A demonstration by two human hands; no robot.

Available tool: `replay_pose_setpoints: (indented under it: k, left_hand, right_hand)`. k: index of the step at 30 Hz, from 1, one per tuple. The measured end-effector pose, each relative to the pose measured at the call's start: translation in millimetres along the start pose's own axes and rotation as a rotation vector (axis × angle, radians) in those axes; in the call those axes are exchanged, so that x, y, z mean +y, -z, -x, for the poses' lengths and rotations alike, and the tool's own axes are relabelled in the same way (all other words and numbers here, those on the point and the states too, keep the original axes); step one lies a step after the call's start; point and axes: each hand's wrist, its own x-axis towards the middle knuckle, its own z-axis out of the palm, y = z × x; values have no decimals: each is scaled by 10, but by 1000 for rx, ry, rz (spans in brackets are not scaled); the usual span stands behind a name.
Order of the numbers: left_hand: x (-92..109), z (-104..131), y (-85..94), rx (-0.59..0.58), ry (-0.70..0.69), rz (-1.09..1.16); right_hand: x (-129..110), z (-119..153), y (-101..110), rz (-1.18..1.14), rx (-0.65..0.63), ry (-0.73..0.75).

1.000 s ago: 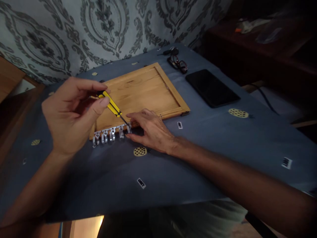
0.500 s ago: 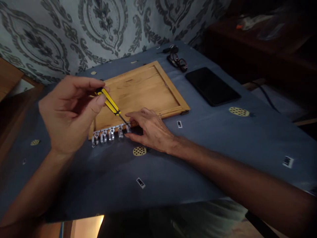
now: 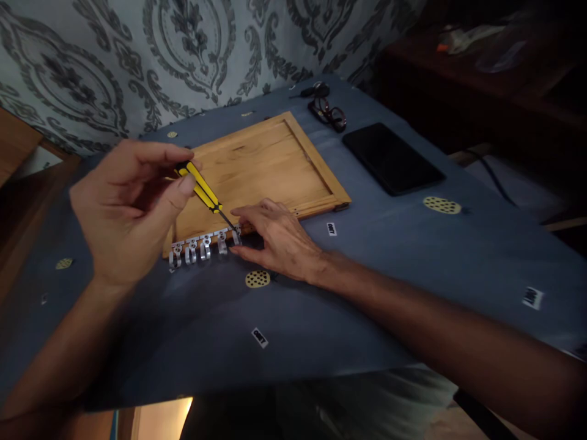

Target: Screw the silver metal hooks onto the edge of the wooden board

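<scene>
My left hand [image 3: 131, 211] pinches the handle of a yellow and black screwdriver [image 3: 202, 190] between thumb and fingers. Its shaft slants down to the right, with the tip at the right end of a metal hook rail [image 3: 206, 245]. The rail carries several silver hooks and lies along the near edge of a framed wooden panel [image 3: 257, 165]. My right hand [image 3: 279, 241] steadies the rail's right end, thumb at the last hook and forefinger over the panel's edge. Part of that end is hidden by these fingers.
A dark blue patterned cloth [image 3: 367, 305] covers the table. Right of the panel lies a black tablet [image 3: 392, 157]. Eyeglasses [image 3: 332, 115] and a dark-handled tool [image 3: 315, 90] are at the back. A patterned wall [image 3: 192, 55] stands behind, and dark furniture [image 3: 449, 91] at right.
</scene>
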Motion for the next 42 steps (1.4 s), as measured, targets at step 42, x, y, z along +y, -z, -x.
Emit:
replay_pose_setpoints:
  k: [42]
  left_hand:
    - [32,-15,0,7,-40,-83]
  right_hand:
    - [21,6,-5,16,19,30]
